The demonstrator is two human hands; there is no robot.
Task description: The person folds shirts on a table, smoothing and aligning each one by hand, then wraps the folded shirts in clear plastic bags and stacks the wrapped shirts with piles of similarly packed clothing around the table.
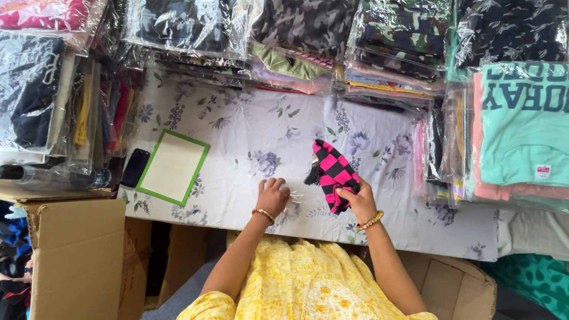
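Far left: stacks of folded garments in clear bags (35, 89), standing on edge and lying flat, dark, red and yellow among them. Below these, an open cardboard box (77, 255) beside the worktop.

Worktop (261, 124): covered with a pale lilac cloth printed with purple flowers and grey-green leaves. On its left part, a black phone (135, 167) lying flat, just beside a cream card with a green border (173, 166), set slightly askew.

Centre: left hand (272, 195), gold and red bangle at the wrist, resting on the cloth with fingers curled closed over a small piece of clear plastic wrap (293, 195); whether it is pinched or merely touched cannot be told from this view.

Right of centre: pink-and-black checked cloth item (333, 172), small, knitted-looking, bold squares of hot pink and black, with a black fringe or tassel at its left edge. It lies partly on the worktop, its near end bunched. Right hand (357, 200), beaded bangle at the wrist, fingers closed around that lower end, gripping it.

Rear edge: a row of bagged garments, camouflage prints in grey and green (403, 29), over pastel folded pieces.

Far right: bagged turquoise shirt (521, 124) with dark lettering, on top of pink and white ones.

Foreground: the person's yellow patterned top (302, 284).
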